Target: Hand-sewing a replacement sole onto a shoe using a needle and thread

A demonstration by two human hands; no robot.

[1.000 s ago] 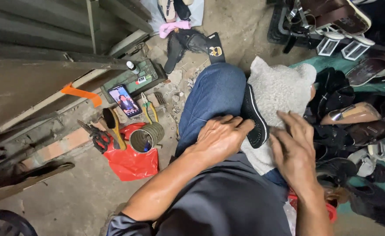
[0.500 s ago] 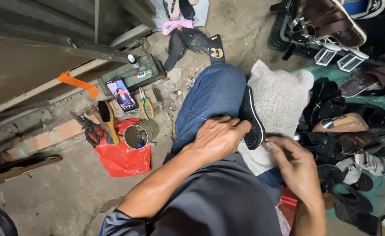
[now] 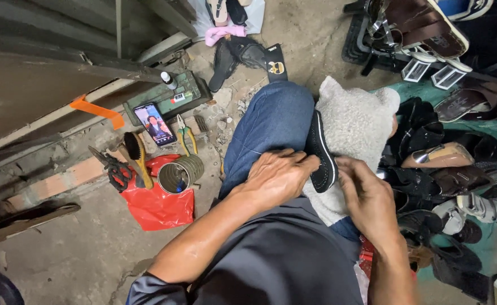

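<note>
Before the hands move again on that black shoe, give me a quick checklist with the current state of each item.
1. Left hand steadying the black shoe against the knee: ok, its fingers rest at the shoe's edge.
2. Right hand at the shoe: ok, fingers close beside its lower end.
3. Grey cloth under the shoe: ok, spread over the lap.
4. Anything held in the right hand: cannot tell, the palm faces away.
5. Brush, pliers and tin can on the floor to the left: ok, all lying free.
6. Phone away from the work: ok, propped by the green box.
</note>
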